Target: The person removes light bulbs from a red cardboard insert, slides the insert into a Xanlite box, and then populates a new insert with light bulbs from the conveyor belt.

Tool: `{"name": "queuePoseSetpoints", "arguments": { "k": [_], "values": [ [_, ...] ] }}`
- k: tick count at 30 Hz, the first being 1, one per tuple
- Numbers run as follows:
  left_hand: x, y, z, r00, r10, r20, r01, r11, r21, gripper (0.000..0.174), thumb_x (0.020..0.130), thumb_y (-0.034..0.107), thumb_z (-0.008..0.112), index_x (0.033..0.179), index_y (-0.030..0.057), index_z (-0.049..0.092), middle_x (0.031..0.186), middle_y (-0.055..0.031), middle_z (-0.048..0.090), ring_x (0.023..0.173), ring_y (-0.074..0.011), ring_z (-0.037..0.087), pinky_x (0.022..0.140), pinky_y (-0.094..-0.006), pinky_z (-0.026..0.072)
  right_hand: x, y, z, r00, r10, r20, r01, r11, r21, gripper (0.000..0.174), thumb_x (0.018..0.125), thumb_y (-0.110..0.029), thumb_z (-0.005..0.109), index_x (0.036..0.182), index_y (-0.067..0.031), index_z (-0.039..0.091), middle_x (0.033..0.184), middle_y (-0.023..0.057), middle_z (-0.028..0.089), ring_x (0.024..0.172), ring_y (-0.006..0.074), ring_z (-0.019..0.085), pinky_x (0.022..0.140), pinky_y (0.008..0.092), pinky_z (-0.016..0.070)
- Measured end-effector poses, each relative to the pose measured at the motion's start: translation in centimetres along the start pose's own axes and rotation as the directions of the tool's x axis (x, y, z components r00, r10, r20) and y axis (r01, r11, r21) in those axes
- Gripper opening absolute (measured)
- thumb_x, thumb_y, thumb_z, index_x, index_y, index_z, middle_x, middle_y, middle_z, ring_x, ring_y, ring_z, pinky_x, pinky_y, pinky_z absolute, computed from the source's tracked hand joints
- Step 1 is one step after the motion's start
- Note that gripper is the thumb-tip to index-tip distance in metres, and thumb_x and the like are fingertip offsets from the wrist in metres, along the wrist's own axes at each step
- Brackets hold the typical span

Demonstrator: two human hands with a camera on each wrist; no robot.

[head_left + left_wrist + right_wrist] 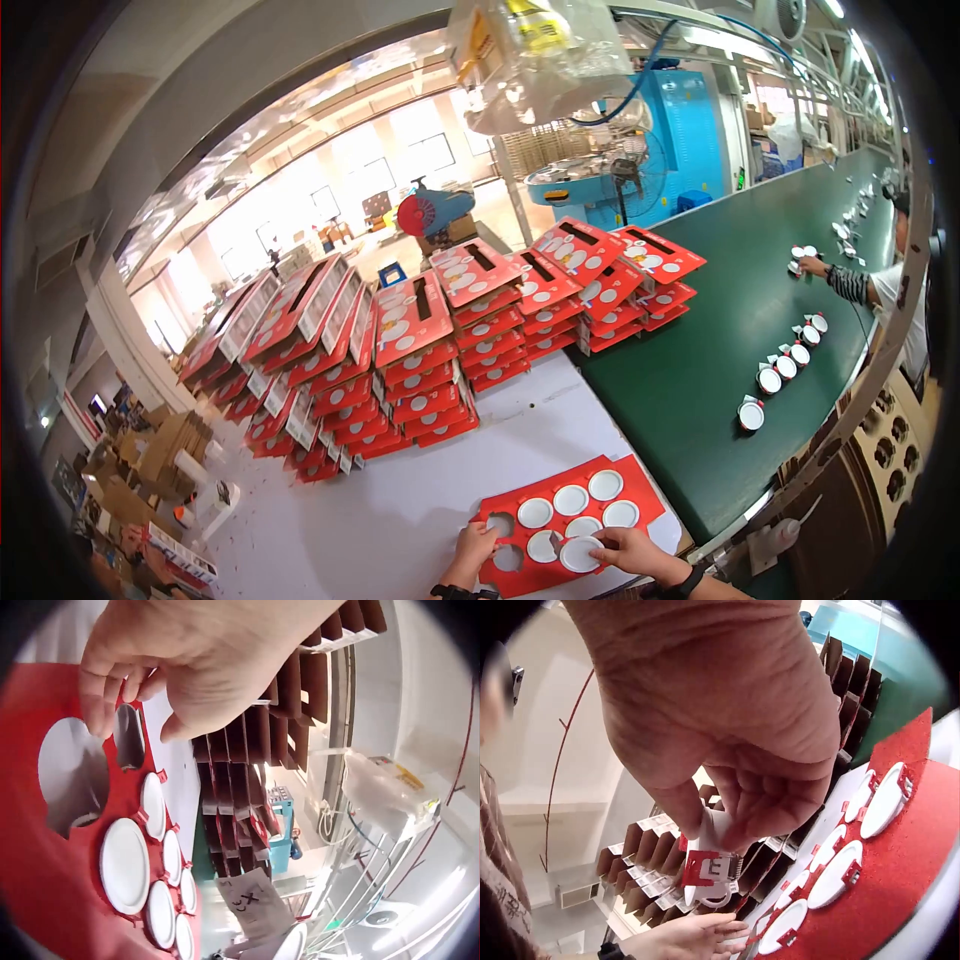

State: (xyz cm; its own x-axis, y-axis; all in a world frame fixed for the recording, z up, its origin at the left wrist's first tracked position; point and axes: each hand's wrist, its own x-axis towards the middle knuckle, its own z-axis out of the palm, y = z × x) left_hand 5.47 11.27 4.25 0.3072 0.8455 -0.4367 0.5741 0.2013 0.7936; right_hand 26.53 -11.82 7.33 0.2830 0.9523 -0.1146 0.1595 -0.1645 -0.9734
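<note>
A red card panel (645, 487) with round holes lies on the white table. Several white round downlights (570, 499) sit in its holes, and two holes at the left end are unfilled. My right hand (632, 553) pinches another downlight (697, 879) by its edge, held over the near side of the panel. A red clip and a spring show on its side in the right wrist view. At the panel's left end is my left hand (476, 548), fingers loosely extended. In the left wrist view its fingertips (96, 724) are right at the rim of an unfilled hole.
Stacks of red cartons (412, 325) fill the table's far side. A green conveyor belt (680, 420) runs along the right, carrying several downlights (769, 380). Another person's arm (850, 285) reaches over it. A brown tray with holes (885, 450) stands at the lower right.
</note>
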Motion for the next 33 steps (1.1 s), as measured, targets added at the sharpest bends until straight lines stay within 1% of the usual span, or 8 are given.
{"name": "queuePoseSetpoints", "arguments": {
  "k": [5,7,16,20,22,23,25,33],
  "values": [
    [0.5,-1.1,0.4,0.998,0.012,-0.057,-0.005,0.992,0.125,0.046,0.080,0.018,0.064,0.117,-0.0079,0.053,0.085,-0.0110,0.064,0.061,-0.0141,0.062,0.048,-0.0268,0.0523,-0.3,1.6,-0.8,0.999,0.003,0.053,-0.006,0.999,0.046,0.037,0.085,-0.021,0.067,0.112,0.0015,0.059,0.087,0.0115,0.068,0.075,0.0167,0.066,0.069,0.0284,0.0519],
    [1.6,-3.0,0.7,0.981,0.137,-0.140,-0.113,0.980,0.166,0.037,0.076,0.023,0.067,0.101,-0.0049,0.063,0.074,-0.0098,0.064,0.055,-0.0149,0.062,0.047,-0.0287,0.0505,-0.7,1.7,-1.0,0.999,-0.021,0.030,0.019,0.999,0.042,0.036,0.084,-0.021,0.067,0.112,0.0012,0.059,0.088,0.0115,0.068,0.076,0.0172,0.066,0.070,0.0285,0.0519],
    [2.7,-5.0,0.8,0.969,0.193,-0.155,-0.153,0.959,0.240,0.040,0.074,0.025,0.068,0.102,-0.0032,0.065,0.094,-0.0151,0.060,0.068,-0.0211,0.064,0.053,-0.0314,0.0534,-1.4,2.9,-1.7,0.997,-0.076,0.006,0.076,0.997,0.007,0.029,0.086,-0.019,0.066,0.105,0.0024,0.061,0.087,0.0088,0.068,0.077,0.0136,0.064,0.071,0.0273,0.0510],
    [3.0,-5.1,1.0,0.969,0.217,-0.122,-0.180,0.949,0.259,0.039,0.075,0.025,0.067,0.103,-0.0009,0.066,0.092,-0.0141,0.063,0.075,-0.0198,0.065,0.056,-0.0311,0.0538,-1.9,2.0,-2.0,0.999,-0.050,0.002,0.050,0.999,-0.002,0.030,0.085,-0.022,0.067,0.103,0.0019,0.061,0.086,0.0087,0.068,0.077,0.0138,0.064,0.071,0.0278,0.0508],
    [4.0,-5.7,1.0,0.963,0.265,-0.050,-0.225,0.891,0.395,0.038,0.077,0.027,0.064,0.106,0.0015,0.066,0.087,-0.0120,0.066,0.071,-0.0178,0.065,0.058,-0.0303,0.0533,-1.9,2.3,-1.9,0.999,-0.045,0.007,0.045,0.999,-0.020,0.030,0.085,-0.022,0.067,0.103,0.0016,0.061,0.086,0.0088,0.068,0.077,0.0139,0.064,0.071,0.0279,0.0507],
    [4.3,-6.1,1.1,0.963,0.266,-0.048,-0.226,0.890,0.396,0.038,0.077,0.027,0.064,0.106,0.0015,0.066,0.087,-0.0120,0.066,0.071,-0.0178,0.065,0.058,-0.0303,0.0533,-1.9,2.5,-1.8,0.999,-0.040,0.016,0.040,0.998,-0.042,0.031,0.085,-0.023,0.067,0.102,0.0013,0.062,0.086,0.0088,0.068,0.078,0.0141,0.064,0.071,0.0279,0.0505],
    [1.8,-3.1,1.7,0.995,0.098,0.035,-0.104,0.953,0.286,0.038,0.079,0.029,0.062,0.107,0.0035,0.065,0.083,-0.0102,0.068,0.065,-0.0161,0.065,0.056,-0.0294,0.0522,-1.9,2.7,-1.6,0.999,-0.037,0.015,0.037,0.998,-0.048,0.030,0.085,-0.023,0.068,0.102,0.0011,0.062,0.086,0.0089,0.068,0.078,0.0140,0.064,0.071,0.0277,0.0504],
    [0.4,-1.2,2.7,0.991,0.079,0.109,-0.114,0.925,0.363,0.044,0.081,0.031,0.061,0.115,0.0028,0.061,0.077,-0.0077,0.067,0.058,-0.0146,0.062,0.054,-0.0278,0.0502,-2.4,2.4,-1.8,1.000,-0.018,0.008,0.019,0.999,-0.040,0.033,0.084,-0.026,0.068,0.107,-0.0029,0.062,0.085,0.0093,0.067,0.076,0.0174,0.064,0.069,0.0286,0.0503]
  ]
}}
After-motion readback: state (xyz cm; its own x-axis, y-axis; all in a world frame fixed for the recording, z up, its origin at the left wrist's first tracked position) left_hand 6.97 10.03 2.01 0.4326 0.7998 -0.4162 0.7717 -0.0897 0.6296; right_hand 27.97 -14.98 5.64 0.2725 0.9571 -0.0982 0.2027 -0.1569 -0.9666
